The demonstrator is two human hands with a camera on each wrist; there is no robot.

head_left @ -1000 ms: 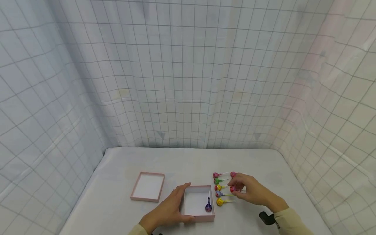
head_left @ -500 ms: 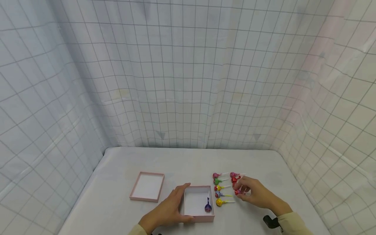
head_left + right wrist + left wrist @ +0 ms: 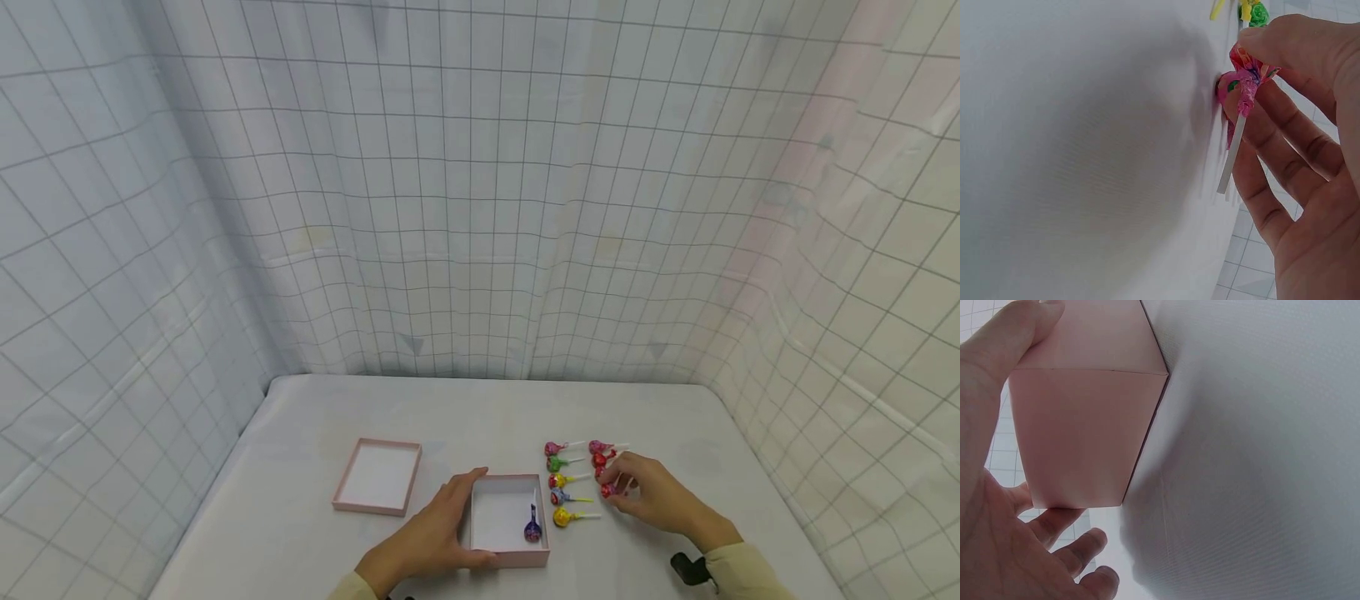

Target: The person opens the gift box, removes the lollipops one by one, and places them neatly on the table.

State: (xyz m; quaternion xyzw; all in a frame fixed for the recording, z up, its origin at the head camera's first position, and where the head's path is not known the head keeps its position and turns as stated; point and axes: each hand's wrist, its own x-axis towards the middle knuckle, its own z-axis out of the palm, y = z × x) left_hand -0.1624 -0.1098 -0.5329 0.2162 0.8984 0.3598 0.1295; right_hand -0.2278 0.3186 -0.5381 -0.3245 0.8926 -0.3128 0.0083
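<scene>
My left hand [image 3: 435, 525] grips a small pink box [image 3: 510, 560] with a white inside, thumb on the near wall and fingers at the far wall. In the left wrist view the box's pink outer side [image 3: 1085, 437] stands between thumb and fingers. One dark purple lollipop [image 3: 532, 531] lies inside, at the right wall, stick pointing away. With thumb and fingertips, my right hand [image 3: 652, 496] pinches a pink-red wrapped lollipop [image 3: 1249, 81] by its head, the white stick hanging free. It is close over the table, below other red and pink lollipops [image 3: 600, 459] partly hidden by the fingers.
A column of lollipops lies right of the box: a pink one [image 3: 551, 448], a green one [image 3: 555, 463], a red-yellow one [image 3: 557, 481], a blue one [image 3: 559, 497] and a yellow one [image 3: 562, 517]. The shallow pink lid [image 3: 375, 511] lies at left, white inside up.
My right hand has shifted slightly right and nearer with the lollipop, uncovering red and pink ones behind it. Over the last half second it barely moves. My left hand stays on the box.
</scene>
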